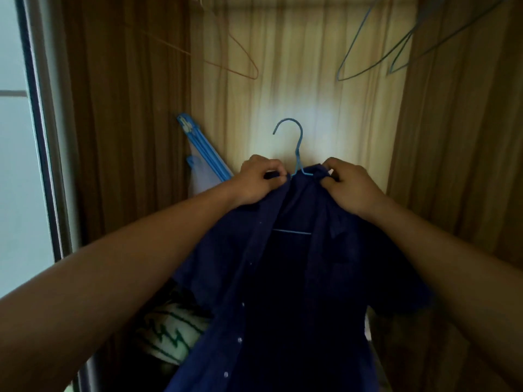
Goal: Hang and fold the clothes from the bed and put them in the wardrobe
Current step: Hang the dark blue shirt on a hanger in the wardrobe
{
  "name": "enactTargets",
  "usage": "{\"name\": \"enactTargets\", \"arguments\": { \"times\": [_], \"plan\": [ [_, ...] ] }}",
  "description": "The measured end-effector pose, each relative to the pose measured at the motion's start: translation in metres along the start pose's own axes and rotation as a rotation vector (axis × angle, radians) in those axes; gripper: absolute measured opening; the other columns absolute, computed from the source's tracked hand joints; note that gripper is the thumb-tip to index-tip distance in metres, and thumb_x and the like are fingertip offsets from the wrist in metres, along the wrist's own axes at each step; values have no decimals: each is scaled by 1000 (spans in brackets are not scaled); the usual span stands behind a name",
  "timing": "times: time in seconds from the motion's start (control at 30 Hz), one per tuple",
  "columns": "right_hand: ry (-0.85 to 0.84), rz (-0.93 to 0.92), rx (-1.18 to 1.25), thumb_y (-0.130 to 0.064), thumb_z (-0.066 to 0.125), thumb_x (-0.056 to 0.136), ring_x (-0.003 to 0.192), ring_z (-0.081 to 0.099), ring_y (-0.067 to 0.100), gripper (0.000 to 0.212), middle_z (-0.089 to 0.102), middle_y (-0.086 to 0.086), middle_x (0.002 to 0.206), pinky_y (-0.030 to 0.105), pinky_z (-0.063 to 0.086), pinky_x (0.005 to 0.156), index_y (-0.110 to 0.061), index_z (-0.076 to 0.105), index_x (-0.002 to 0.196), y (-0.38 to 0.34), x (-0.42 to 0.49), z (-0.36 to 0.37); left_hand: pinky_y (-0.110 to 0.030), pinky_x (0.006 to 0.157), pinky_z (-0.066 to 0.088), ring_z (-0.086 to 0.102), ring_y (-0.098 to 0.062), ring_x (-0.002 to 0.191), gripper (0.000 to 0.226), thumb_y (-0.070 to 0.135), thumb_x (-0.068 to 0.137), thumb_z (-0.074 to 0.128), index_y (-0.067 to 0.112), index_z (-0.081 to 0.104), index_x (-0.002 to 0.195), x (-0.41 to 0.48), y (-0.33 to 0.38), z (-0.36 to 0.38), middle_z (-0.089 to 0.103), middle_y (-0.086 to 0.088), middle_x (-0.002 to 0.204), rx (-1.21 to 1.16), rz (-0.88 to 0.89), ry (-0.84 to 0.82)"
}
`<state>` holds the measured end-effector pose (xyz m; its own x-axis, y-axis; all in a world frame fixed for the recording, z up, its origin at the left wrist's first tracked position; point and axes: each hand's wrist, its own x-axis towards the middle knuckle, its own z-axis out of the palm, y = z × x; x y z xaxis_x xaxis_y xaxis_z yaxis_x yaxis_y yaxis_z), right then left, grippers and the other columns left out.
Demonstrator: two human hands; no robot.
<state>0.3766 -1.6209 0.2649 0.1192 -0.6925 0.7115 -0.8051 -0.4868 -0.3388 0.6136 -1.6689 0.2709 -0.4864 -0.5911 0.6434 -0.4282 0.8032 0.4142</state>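
Wood-grain wardrobe [127, 108] walls frame the view, with bare wire hangers [339, 76] hanging up top and a green-patterned cloth [169, 329] lying low on the left. A navy shirt [283, 278] is held up inside on a blue hanger [297, 158]. The left hand [260, 179] pinches the collar just left of the hook, the right hand [348, 185] pinches it just right, and the shirt front hangs open below.

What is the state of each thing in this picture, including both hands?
blue hanger: hook free, not on a rail.
navy shirt: unbuttoned, draped on the blue hanger.
left hand: pinches the shirt collar.
right hand: pinches the shirt collar.
orange hanger: hanging, empty.
spare blue hangers: hanging, empty.
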Motion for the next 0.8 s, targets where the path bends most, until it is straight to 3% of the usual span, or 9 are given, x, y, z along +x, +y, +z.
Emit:
{"name": "enactTargets", "arguments": {
  "times": [0.1, 0.23, 0.3, 0.47, 0.57, 0.63, 0.7, 0.8],
  "plan": [
    [37, -13, -58, -26, 50, 100, 63, 58, 3, 10, 62, -7, 71, 18, 38, 53, -23, 59, 98, -12, 16, -24, -23, 79, 42, 52, -10, 85, 11, 8, 102, 50, 2, 58, 98, 8, 5, -5, 60, -1, 90, -19, 39, 12],
    [11, -7, -367, -29, 43, 102, 68, 57, 24, 12, 62, 6, 78, 35, 48, 59, -19, 46, 107, -15, 18, -53, -31, 78, 42, 51, -15, 84, 9, 6, 103, 47, 2, 55, 99, 27, -1, -18, 62, -16, 94, -23, 28, 166],
    [-1, 53, -453, -35, 43, 100, 72, 57, 28, 14, 61, 8, 83, 42, 52, 67, -22, 41, 104, -14, 17, -67, -31, 76, 41, 50, -15, 81, 8, 7, 102, 48, 3, 53, 97, 39, -4, -29, 61, -14, 92, -46, 16, 210],
    [-93, 31, -351, -57, 36, 101, 89, 56, 19, 36, 59, 3, 90, 40, 47, 82, -29, 55, 91, -39, 28, -85, -31, 70, 40, 47, -15, 73, 9, 9, 102, 48, 10, 52, 93, 73, 4, -44, 57, 1, 81, -61, 52, 240],
    [-63, -9, -419, -32, 43, 104, 98, 54, 22, 18, 55, 3, 98, 37, 44, 89, -29, 60, 105, -56, 42, -91, -28, 72, 40, 47, -13, 75, 9, 7, 101, 49, 9, 53, 93, 92, 18, -47, 58, -1, 85, -123, 151, 252],
    [-24, -32, -562, -17, 44, 97, 90, 55, 29, 17, 51, 2, 95, 38, 46, 79, -30, 52, 105, -64, 51, -92, -24, 70, 40, 46, -12, 74, 7, 7, 100, 50, 7, 54, 95, 102, 30, -46, 56, -4, 85, -160, 221, 221],
    [-8, 4, -735, -14, 42, 91, 84, 56, 34, 21, 48, 1, 93, 37, 42, 66, -33, 41, 101, -72, 57, -94, -24, 71, 38, 46, -12, 76, 7, 6, 100, 50, 8, 55, 94, 110, 39, -46, 53, -3, 84, -176, 278, 216],
    [42, 85, -886, -13, 45, 89, 91, 59, 37, 31, 51, 6, 102, 37, 42, 66, -34, 40, 112, -78, 62, -106, -29, 85, 39, 53, -19, 92, 7, 9, 99, 52, 10, 58, 95, 125, 34, -50, 52, -5, 101, -161, 255, 351]
  ]
}}
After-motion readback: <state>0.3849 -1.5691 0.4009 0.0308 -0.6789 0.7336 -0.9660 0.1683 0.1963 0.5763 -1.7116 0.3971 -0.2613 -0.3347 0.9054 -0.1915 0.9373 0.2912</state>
